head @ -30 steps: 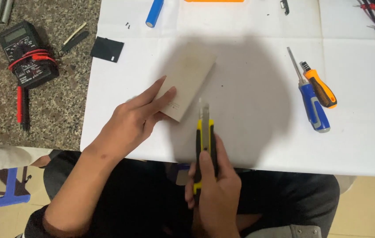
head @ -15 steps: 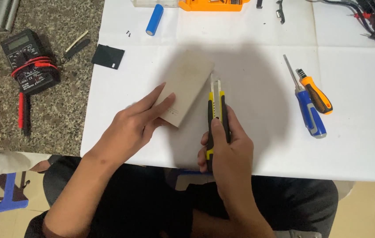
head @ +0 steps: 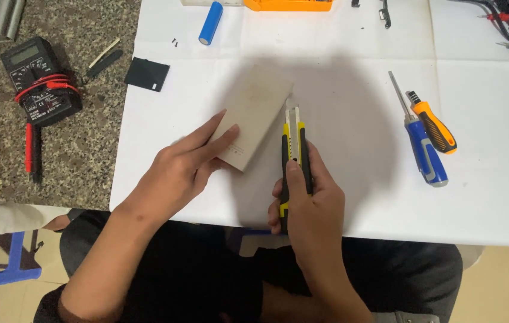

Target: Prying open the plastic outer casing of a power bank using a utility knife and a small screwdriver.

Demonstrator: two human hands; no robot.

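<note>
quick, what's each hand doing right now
Left hand: open, fingers flat on the grey slab, pinning it to the white sheet.
Right hand: closed around the yellow-and-black utility knife, blade beside the slab's edge.

left hand: flat, fingers extended forward | right hand: closed fist grip, thumb on top

Bright, even light from overhead; a broad soft shadow darkens the middle of the white desk; no glare; focus is sharp throughout; the floor at left reads dimmer; edges show little distortion.
</note>
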